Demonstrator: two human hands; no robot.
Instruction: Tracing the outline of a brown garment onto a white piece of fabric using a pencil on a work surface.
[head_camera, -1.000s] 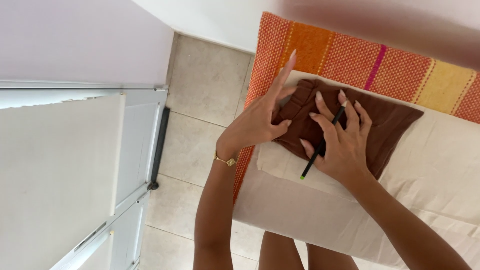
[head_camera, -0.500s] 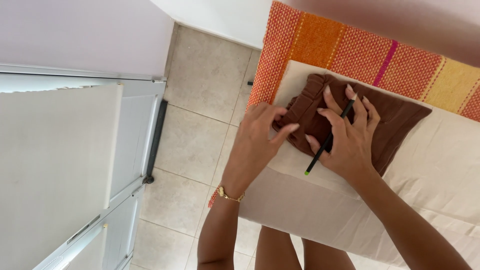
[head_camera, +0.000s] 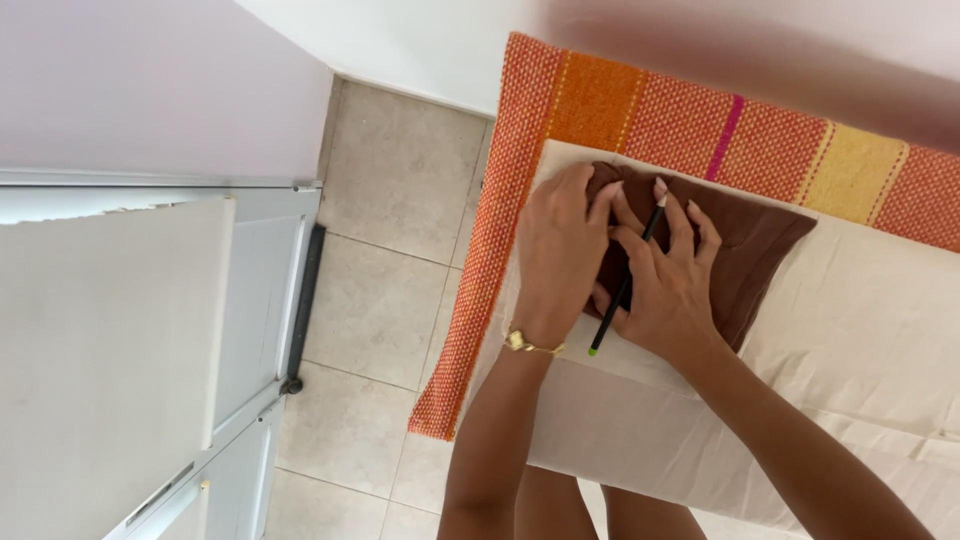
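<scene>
A brown piece of fabric (head_camera: 760, 245) lies on a cream cloth (head_camera: 880, 330) spread over an orange woven cover (head_camera: 600, 105). My left hand (head_camera: 555, 250) presses flat on the left end of the brown fabric, fingers together; a gold bracelet sits on its wrist. My right hand (head_camera: 670, 280) rests beside it on the fabric and holds a black pencil (head_camera: 625, 280) with a green end between its fingers. The two hands touch each other at the fingers.
Beige floor tiles (head_camera: 390, 250) lie to the left of the covered surface. A white door (head_camera: 130, 340) and frame stand at far left, white wall (head_camera: 420, 30) behind. My legs (head_camera: 560, 510) show below the surface's edge.
My left hand, raised with spread fingers a second ago, has come down flat onto the brown fabric next to my right hand. The pencil stays in my right hand.
</scene>
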